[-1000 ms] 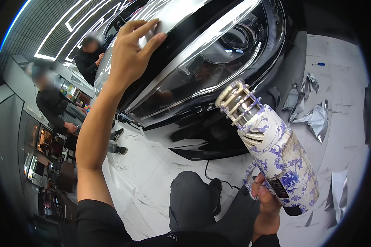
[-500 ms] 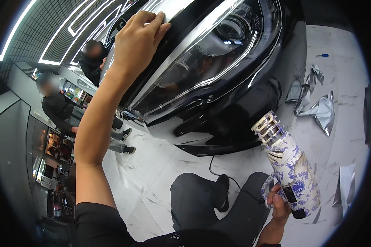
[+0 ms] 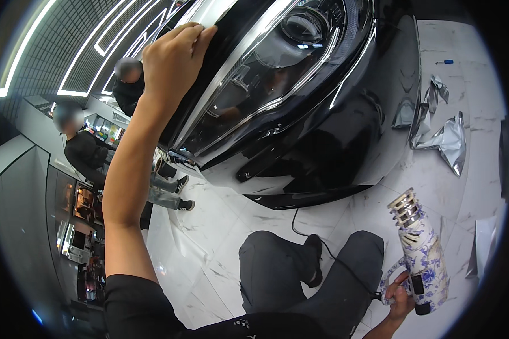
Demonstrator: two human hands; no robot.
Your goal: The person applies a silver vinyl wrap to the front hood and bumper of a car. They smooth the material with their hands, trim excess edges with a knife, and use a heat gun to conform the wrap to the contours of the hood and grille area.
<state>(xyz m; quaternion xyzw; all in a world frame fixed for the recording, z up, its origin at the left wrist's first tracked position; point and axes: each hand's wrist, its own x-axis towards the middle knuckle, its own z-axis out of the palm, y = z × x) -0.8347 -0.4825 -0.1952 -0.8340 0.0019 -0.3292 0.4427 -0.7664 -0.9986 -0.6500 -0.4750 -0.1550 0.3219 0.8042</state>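
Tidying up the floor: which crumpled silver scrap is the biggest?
The crumpled silver sheet furthest right of the cluster on the white floor. It is spread wider than the smaller scraps bunched beside the black car bumper.

Pressing the left hand [image 3: 174, 53] flat, fingers together, against the glossy black car [image 3: 322, 113] body just above the headlight [image 3: 271, 68]. Gripping with the right hand [image 3: 400, 294] a heat gun [image 3: 421, 254] patterned in blue and white, metal nozzle tilting up, well apart from the car. Trailing a black cord [image 3: 316, 243] across the white marble floor [image 3: 209, 237]. Lying crumpled near the bumper, scraps of silver film [image 3: 444, 138].
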